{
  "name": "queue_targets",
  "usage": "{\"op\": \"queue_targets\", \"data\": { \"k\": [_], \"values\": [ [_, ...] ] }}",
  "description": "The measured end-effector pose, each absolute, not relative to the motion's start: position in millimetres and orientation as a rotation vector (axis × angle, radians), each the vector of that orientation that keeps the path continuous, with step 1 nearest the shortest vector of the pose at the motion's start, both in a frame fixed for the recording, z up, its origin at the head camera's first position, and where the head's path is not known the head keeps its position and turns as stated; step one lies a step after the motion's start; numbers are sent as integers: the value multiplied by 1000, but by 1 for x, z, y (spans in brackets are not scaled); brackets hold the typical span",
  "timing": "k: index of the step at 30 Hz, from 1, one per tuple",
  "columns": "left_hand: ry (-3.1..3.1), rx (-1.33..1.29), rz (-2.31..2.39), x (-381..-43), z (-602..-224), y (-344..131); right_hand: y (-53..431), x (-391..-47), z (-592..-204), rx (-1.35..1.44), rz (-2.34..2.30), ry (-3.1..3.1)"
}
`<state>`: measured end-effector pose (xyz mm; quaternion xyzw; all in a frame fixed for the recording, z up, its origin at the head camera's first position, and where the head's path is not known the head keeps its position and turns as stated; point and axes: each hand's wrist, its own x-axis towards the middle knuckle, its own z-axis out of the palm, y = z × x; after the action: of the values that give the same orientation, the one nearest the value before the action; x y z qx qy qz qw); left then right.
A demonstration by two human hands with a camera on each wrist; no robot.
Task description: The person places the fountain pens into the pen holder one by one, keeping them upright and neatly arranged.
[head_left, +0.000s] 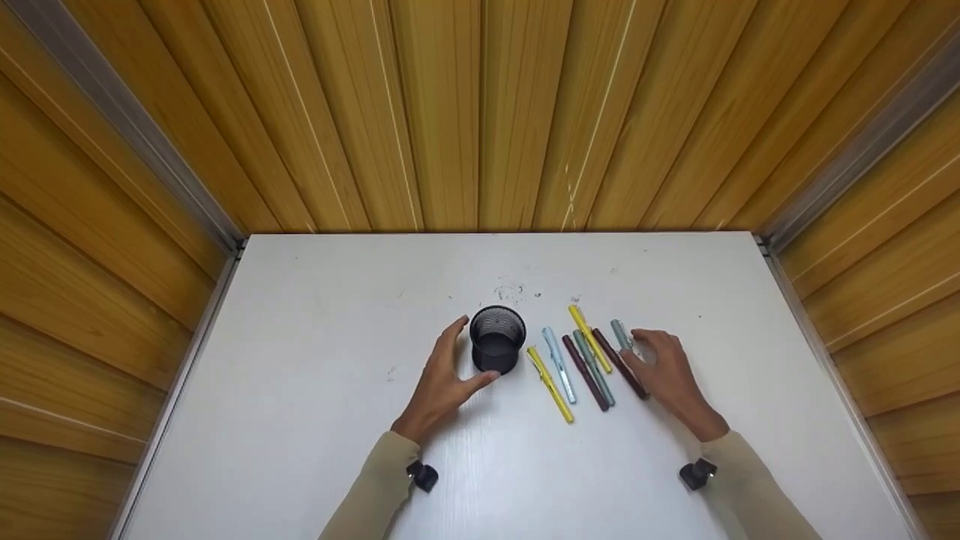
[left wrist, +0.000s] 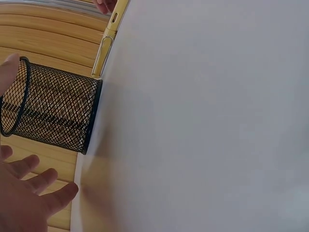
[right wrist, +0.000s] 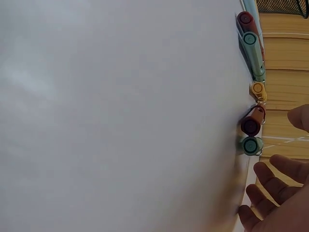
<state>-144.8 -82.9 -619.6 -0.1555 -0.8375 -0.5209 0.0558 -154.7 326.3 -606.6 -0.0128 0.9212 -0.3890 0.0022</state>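
A black mesh pen cup (head_left: 498,341) stands upright on the white table. My left hand (head_left: 445,379) is around its left and near sides, thumb close to the rim; in the left wrist view the spread fingers (left wrist: 43,181) are apart from the mesh. Several capped pens lie right of the cup: a yellow pen (head_left: 551,386), a light blue pen (head_left: 559,366), a maroon pen (head_left: 586,373) and others. Another yellow pen (head_left: 590,339) lies across its neighbours. Beside the rightmost green pen (head_left: 620,334) is my right hand (head_left: 667,373), fingers loosely bent and holding nothing.
Wood-patterned panels (head_left: 480,112) rise behind the white table (head_left: 315,420) and along both sides. Dark specks and scuffs (head_left: 510,291) mark the surface beyond the cup. A small black device (head_left: 423,475) sits at the left wrist, a similar device (head_left: 698,474) at the right.
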Motion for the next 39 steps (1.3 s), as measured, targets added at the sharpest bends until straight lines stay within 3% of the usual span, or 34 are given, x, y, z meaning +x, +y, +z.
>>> {"op": "queue_targets", "data": {
  "k": [19,39],
  "values": [
    [-2428,-504,-1787,-157,-624,-72,334,-158,-625,-14,-1345,2930],
    [-2358,-393,-1844,-158,-626,-56,328,-158,-651,-235,-1384,3226]
  ]
}}
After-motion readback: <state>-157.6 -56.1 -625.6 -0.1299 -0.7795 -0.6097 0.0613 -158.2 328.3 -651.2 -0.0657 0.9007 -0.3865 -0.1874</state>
